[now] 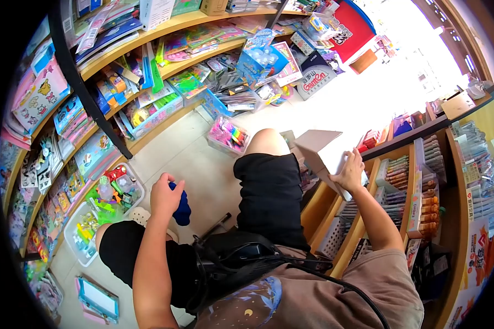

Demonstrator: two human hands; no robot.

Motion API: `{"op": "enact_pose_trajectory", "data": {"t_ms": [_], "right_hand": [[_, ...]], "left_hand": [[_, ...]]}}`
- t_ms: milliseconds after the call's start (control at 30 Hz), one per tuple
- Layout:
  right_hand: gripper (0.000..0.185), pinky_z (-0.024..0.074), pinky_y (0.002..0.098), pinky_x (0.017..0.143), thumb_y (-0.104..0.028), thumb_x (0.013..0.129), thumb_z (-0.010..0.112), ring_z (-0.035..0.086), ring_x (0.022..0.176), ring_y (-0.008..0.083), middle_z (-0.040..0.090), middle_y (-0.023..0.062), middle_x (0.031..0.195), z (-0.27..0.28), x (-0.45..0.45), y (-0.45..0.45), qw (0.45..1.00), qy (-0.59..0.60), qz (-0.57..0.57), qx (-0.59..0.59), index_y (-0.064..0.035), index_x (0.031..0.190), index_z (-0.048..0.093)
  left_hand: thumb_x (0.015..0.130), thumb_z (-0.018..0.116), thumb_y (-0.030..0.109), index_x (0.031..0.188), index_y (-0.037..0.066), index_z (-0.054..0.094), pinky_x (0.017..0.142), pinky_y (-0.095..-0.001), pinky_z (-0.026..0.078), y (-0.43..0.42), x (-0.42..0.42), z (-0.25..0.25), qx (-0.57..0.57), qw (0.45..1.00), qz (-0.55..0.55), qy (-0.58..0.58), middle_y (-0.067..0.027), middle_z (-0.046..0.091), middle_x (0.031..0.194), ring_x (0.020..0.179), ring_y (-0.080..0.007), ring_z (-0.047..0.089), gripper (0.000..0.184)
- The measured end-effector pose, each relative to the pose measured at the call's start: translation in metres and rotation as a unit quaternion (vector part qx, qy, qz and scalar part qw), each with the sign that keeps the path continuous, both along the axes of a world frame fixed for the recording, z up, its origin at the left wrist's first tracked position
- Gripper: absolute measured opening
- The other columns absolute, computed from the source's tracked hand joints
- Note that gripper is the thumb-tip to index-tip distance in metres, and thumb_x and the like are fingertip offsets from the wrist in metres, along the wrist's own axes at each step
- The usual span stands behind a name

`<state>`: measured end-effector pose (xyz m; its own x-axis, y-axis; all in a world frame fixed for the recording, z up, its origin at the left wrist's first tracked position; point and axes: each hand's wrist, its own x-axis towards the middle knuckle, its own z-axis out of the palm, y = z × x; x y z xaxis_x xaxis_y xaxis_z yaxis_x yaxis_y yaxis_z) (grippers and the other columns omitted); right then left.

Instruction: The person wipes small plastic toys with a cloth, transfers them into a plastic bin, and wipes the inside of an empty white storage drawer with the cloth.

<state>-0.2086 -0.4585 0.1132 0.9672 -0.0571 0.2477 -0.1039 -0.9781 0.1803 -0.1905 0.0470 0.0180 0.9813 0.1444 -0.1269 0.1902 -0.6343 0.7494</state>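
My right hand [350, 172] grips the near edge of a white cardboard box [325, 152], which is tilted over the wooden shelf on the right. The fingers are bent over the box's side. My left hand [167, 196] hangs above my left leg, near a dark blue object [182, 208] low by the floor; its fingers are curled, and whether anything lies inside them is hidden. Rows of pens [396, 174] stand in the shelf compartments beside my right forearm.
Curved shelves [175, 67] packed with stationery run along the left and back. On the floor are a clear bin of colourful items [229, 135], white bins of toys [82, 241] and a blue-framed item [97, 299]. A Gainen box [316, 78] stands farther back.
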Motion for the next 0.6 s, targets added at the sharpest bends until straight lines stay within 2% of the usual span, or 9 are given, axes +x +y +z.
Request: {"op": "enact_pose_trajectory", "data": {"t_ms": [67,300,433,600], "right_hand": [[0.085,0.0229,0.0517,0.095,-0.033,0.048,0.080,0.028,0.119,0.0396,0.031,0.0230,0.124,0.002,0.001,0.005,0.999,-0.031,0.010,-0.018,-0.0046,0.115,0.035],[0.084,0.0226,0.0515,0.095,-0.030,0.048,0.080,0.028,0.120,0.0390,0.030,0.0228,0.125,0.000,-0.001,0.015,1.000,0.009,-0.002,0.020,-0.0056,0.115,0.036],[0.084,0.0233,0.0510,0.094,-0.029,0.047,0.080,0.028,0.119,0.0386,0.030,0.0218,0.126,-0.007,-0.008,0.021,1.000,0.002,0.015,-0.010,-0.0054,0.114,0.035],[0.084,0.0246,0.0477,0.093,-0.029,0.046,0.080,0.030,0.117,0.0381,0.032,0.0209,0.124,-0.009,-0.009,0.016,1.000,0.000,0.015,-0.002,-0.0056,0.114,0.036]], "left_hand": [[0.074,0.066,0.029,0.087,0.001,0.055,0.068,-0.0407,0.046,0.001,0.001,-0.004,-0.002,1.000,0.000,-0.005,-0.0189,0.062,0.081,0.078,-0.0355,0.059,0.033],[0.076,0.064,0.030,0.087,0.001,0.055,0.069,-0.0408,0.046,0.002,0.003,-0.001,-0.012,1.000,0.016,-0.011,-0.0191,0.062,0.083,0.080,-0.0353,0.059,0.032],[0.076,0.063,0.031,0.087,0.002,0.056,0.070,-0.0404,0.046,0.004,0.003,-0.003,-0.009,1.000,0.012,-0.006,-0.0187,0.062,0.085,0.081,-0.0349,0.059,0.032],[0.076,0.064,0.031,0.084,0.001,0.057,0.067,-0.0391,0.045,0.005,0.003,-0.004,-0.013,0.999,0.032,-0.032,-0.0186,0.061,0.078,0.076,-0.0340,0.059,0.031]]}}
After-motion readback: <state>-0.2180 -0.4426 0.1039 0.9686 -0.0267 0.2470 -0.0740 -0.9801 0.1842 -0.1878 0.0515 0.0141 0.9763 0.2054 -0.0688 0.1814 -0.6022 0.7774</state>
